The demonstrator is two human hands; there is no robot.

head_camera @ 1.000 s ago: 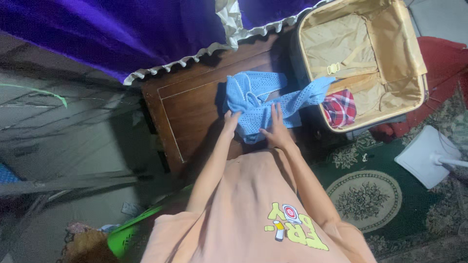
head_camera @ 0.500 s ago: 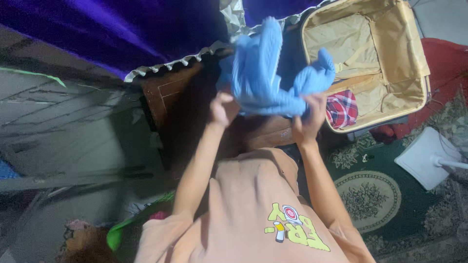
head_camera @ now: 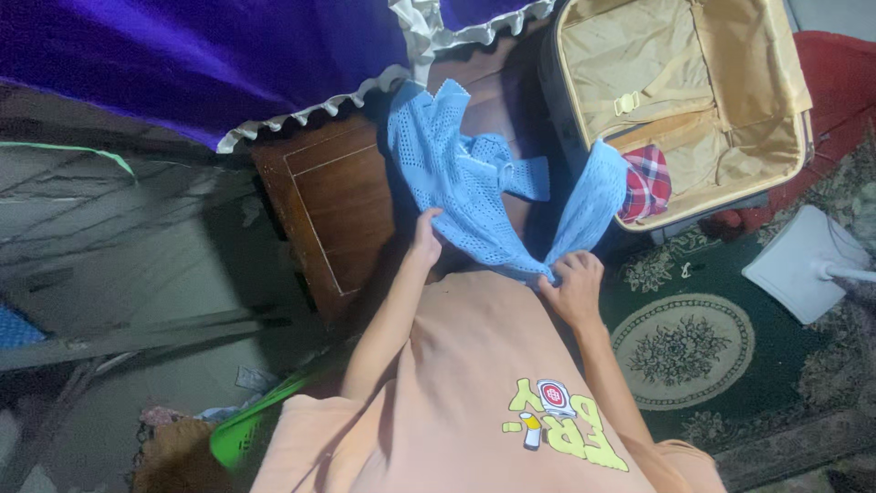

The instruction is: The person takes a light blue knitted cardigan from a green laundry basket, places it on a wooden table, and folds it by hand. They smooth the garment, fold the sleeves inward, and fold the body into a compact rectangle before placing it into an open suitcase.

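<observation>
Both hands gripping a blue mesh garment above a wooden table

Left hand [head_camera: 425, 239] and right hand [head_camera: 573, 285] pinch the blue mesh garment [head_camera: 465, 183], spread unfolded over the wooden table [head_camera: 333, 196]; open suitcase [head_camera: 693, 100] alongside holds only a plaid cloth [head_camera: 646, 181], so folding and packing appear undone

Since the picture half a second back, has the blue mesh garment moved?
Yes. The blue mesh garment has come down from mid-air onto the wooden table, beside the open suitcase.
</observation>
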